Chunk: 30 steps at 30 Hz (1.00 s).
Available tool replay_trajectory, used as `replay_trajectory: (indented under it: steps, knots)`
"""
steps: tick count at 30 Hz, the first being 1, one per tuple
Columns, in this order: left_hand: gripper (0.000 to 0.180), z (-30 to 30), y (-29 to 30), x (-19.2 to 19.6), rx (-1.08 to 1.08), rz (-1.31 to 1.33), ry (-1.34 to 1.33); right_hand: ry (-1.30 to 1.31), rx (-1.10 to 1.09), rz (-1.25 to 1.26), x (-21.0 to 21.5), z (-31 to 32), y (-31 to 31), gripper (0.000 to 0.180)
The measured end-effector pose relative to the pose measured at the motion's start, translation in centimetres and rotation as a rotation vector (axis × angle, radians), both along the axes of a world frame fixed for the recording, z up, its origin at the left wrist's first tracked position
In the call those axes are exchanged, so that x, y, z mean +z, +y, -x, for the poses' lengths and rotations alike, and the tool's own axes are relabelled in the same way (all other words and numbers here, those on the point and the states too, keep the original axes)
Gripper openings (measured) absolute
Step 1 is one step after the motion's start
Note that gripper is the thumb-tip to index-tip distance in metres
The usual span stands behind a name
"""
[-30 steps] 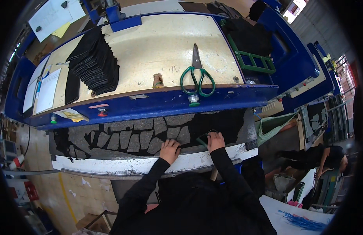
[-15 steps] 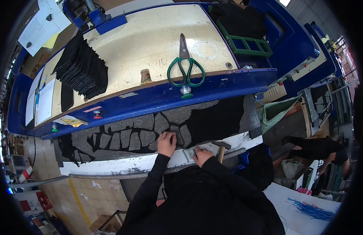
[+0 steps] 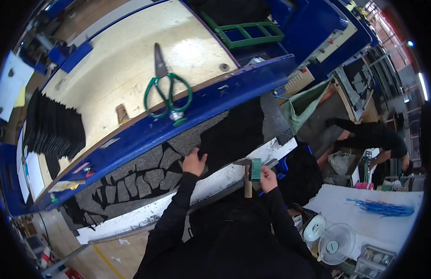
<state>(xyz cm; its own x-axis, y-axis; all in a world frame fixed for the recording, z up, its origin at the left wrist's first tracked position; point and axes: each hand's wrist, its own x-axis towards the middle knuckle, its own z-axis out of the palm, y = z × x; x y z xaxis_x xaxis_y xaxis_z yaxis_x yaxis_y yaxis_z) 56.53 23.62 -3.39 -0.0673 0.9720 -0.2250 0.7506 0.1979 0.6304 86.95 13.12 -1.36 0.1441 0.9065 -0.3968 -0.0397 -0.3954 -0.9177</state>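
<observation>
My left hand lies flat, fingers spread, on the black sheet that covers the lower bench, pressing its near edge just above the bench's white rim; this grip holds nothing, only rests on the material; my right hand is closed around a small green block and sits just right of the sheet's lower corner, over the white rim; beside that hand, touching or very near it, stands a hammer with a wooden handle and dark head, though I cannot tell whether my fingers hold it too; left of the black sheet, grey cut pieces lie fitted together like paving; above the sheet runs the blue edge of an upper table, and on its pale top, well above the sheet, lie green-handled scissors; far to the left of them is a fanned stack of black pieces; right of the sheet, another person in dark clothes bends down.
</observation>
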Motion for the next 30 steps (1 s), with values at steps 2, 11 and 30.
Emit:
replay_trajectory:
  steps: [2, 11, 30]
  knots:
    - [0.039, 1.0, -0.7, 1.5, -0.200, 0.029, -0.122, -0.031, -0.075, 0.054, -1.1, -4.0, 0.1, 0.017]
    - [0.023, -4.1, -7.1, 8.2, -0.552, 0.420, -0.717, -0.024, -0.018, 0.170, -2.5, -13.4, 6.4, 0.014]
    - [0.032, -14.4, -17.9, 0.4, 0.520, 0.083, -0.662, -0.551, 0.701, -0.775, 0.4, -7.5, 19.2, 0.012]
